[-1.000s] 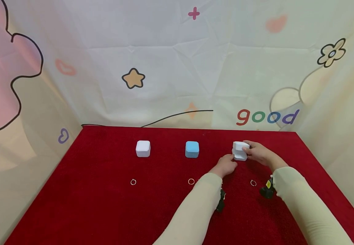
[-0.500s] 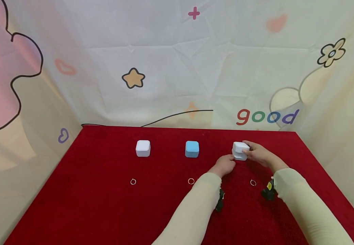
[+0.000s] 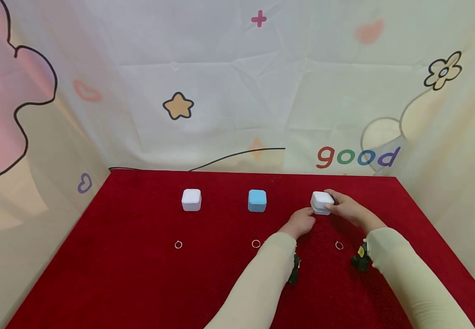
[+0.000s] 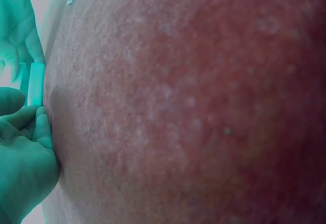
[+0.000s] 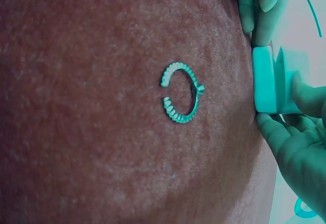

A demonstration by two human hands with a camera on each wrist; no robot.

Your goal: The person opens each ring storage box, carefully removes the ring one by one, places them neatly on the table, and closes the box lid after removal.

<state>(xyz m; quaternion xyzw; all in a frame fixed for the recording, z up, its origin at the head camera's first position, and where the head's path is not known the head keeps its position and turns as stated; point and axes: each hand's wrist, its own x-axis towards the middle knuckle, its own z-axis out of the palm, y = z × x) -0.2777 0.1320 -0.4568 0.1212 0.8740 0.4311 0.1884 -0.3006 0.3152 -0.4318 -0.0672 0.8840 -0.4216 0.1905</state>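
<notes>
A white ring box point(image 3: 322, 200) stands at the right of the red cloth, its lid lowered to a narrow gap over the base. My right hand point(image 3: 348, 209) grips the lid from the right, thumb in front. At the base's left side, my left hand point(image 3: 301, 222) touches it with its fingertips; in the right wrist view the left thumb lies away from the box. Nearer me lies an open-ended ring point(image 5: 196, 99) with a beaded band. The inside of the box is hidden.
A light blue ring box point(image 3: 257, 201) and another white ring box point(image 3: 191, 200) stand shut in the same row. In front of them lie a gold-coloured ring point(image 3: 255, 244) and a silver-coloured ring point(image 3: 178, 245). A printed curtain point(image 3: 221, 68) rises behind the red cloth point(image 3: 118, 256).
The right hand has swung the white box's lid down from wide open to nearly shut. The left hand has stayed at the base; the rings and other boxes have not moved.
</notes>
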